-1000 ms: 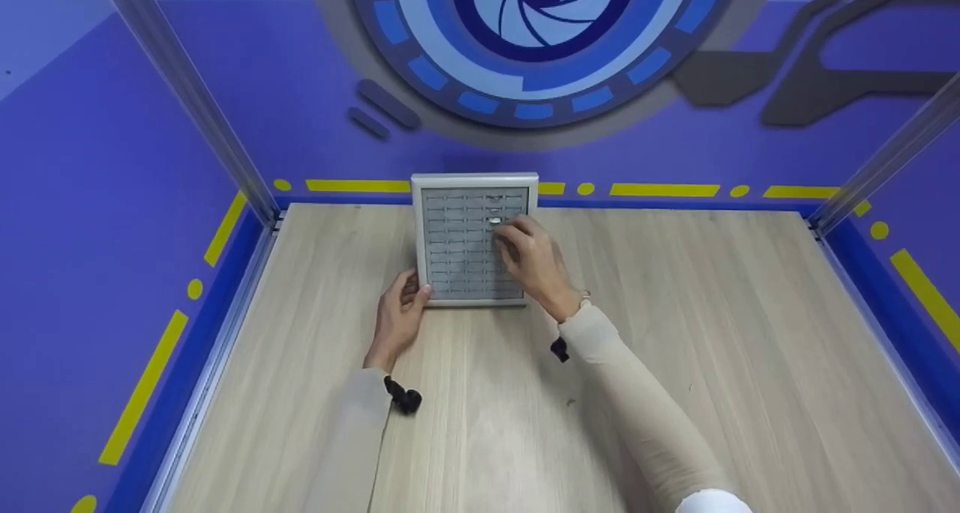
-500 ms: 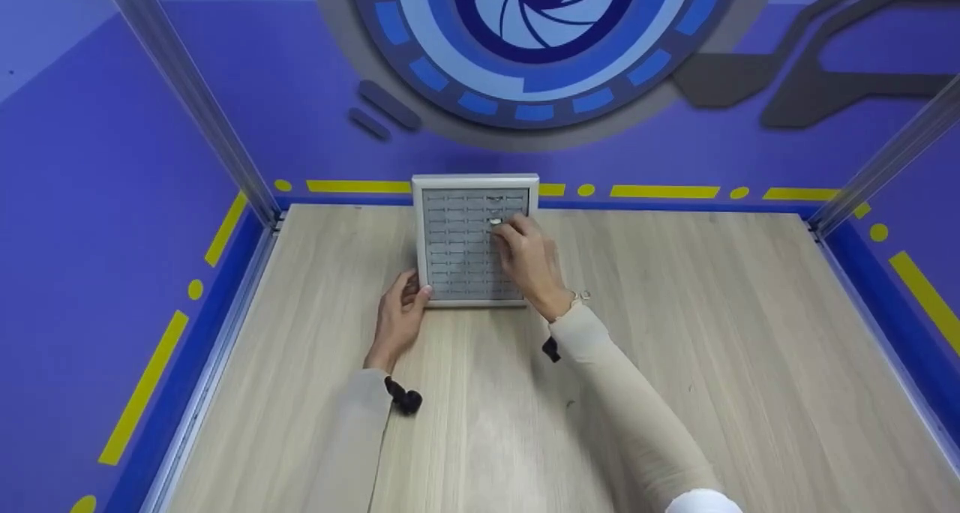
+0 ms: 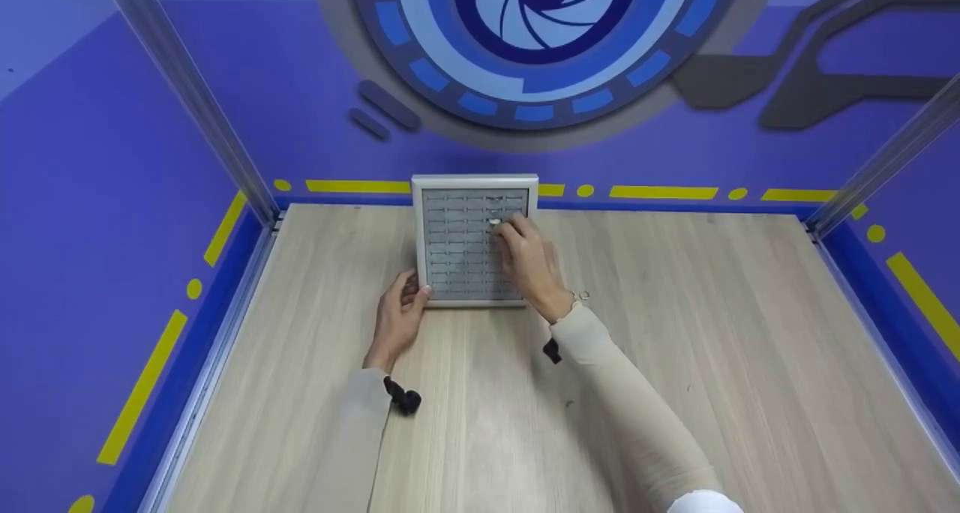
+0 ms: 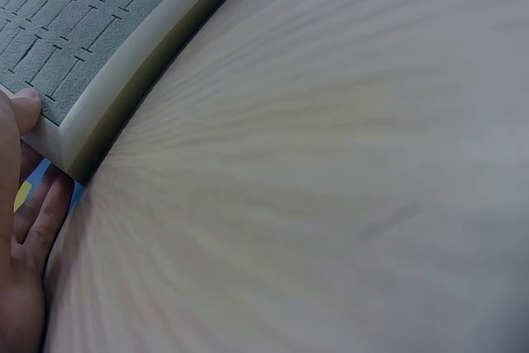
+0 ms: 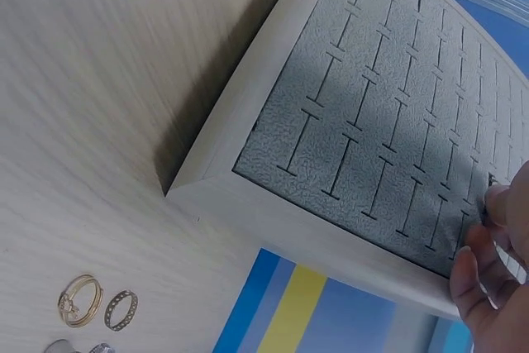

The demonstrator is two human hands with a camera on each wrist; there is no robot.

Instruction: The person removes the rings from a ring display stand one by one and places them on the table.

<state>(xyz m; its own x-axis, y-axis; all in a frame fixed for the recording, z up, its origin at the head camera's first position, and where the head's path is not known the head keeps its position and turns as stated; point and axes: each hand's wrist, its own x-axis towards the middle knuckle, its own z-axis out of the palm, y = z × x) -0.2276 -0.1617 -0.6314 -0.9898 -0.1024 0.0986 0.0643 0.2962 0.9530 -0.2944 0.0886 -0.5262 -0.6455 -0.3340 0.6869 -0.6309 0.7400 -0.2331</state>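
Observation:
A ring display tray (image 3: 457, 254) with a pale frame and grey slotted padding leans upright near the back wall. My left hand (image 3: 401, 314) grips its lower left corner; in the left wrist view the thumb (image 4: 26, 109) lies on the front. Near the upper right, my right hand (image 3: 531, 262) pinches with bent fingers at a slot, just below a shiny silver ring (image 3: 495, 221). What sits between those fingertips is mostly hidden. Another ring (image 3: 494, 198) sits in the top row. In the right wrist view, the right fingers (image 5: 496, 204) touch the padding.
On the table (image 3: 712, 333) right of the tray lie a gold ring (image 5: 80, 300) and a patterned band ring (image 5: 121, 310), with further rings cut off at that view's edge. A blue printed wall (image 3: 225, 63) with metal posts encloses the table.
My right hand and forearm have shifted slightly left, the fingertips staying at the same part of the tray. The left hand and the tray stay where they were.

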